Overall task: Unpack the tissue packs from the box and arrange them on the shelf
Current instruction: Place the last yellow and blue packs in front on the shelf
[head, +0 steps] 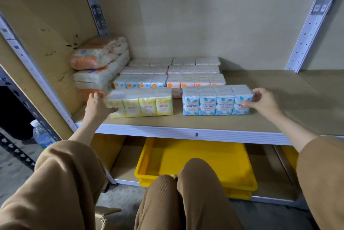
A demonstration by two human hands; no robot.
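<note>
Gripping the left end of a yellow tissue pack [142, 103], the left hand [97, 106] has its fingers wrapped round the pack's corner, which looks blurred. Behind that hand, larger orange and white tissue bundles [100, 62] are stacked in the shelf's [186, 120] back left corner. Rows of blue and pink packs [169, 76] lie flat behind the front row. Further right stands a blue tissue pack [216, 101] (a small gap separates it from the yellow one), its right end clasped by the right hand [264, 102]. Below the shelf sits a yellow tray [197, 157].
</note>
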